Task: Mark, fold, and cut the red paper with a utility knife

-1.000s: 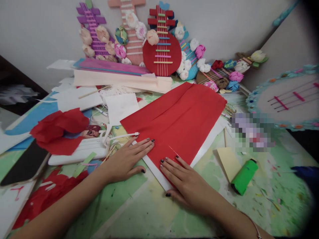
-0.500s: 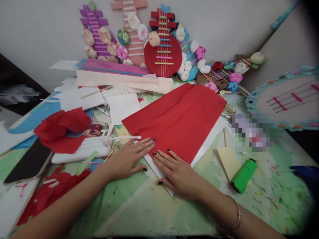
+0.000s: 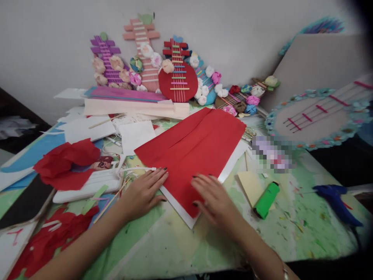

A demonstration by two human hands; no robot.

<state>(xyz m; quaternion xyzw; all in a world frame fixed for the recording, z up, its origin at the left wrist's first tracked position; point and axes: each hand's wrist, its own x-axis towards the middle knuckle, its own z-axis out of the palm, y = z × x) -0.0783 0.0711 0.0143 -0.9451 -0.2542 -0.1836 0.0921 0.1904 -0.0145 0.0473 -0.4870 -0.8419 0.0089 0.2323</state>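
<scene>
Before me lies a large sheet of red crepe paper (image 3: 189, 151) on top of a white board (image 3: 186, 219), whose edge shows along the near left and right sides. My left hand (image 3: 144, 192) lies flat with outstretched fingers on the lower left edge of the red paper. Over the paper's near right corner is my right hand (image 3: 215, 198), its fingers spread and slightly blurred; I cannot tell whether it touches the sheet. Neither hand holds anything. By my left fingertips runs a white cable (image 3: 140, 168), its end close to the paper.
At right lie a green roll (image 3: 266, 200), a cream card (image 3: 247, 188) and a blue glue gun (image 3: 335, 202). Left are crumpled red paper (image 3: 65, 161), a white power strip (image 3: 87, 184) and a dark phone (image 3: 26, 202). Decorated paper lutes (image 3: 178, 83) lean along the wall.
My right hand has lifted off the near edge and shifted right, uncovering the corner of red paper and board. My left hand stays on the edge. The view has turned slightly right.
</scene>
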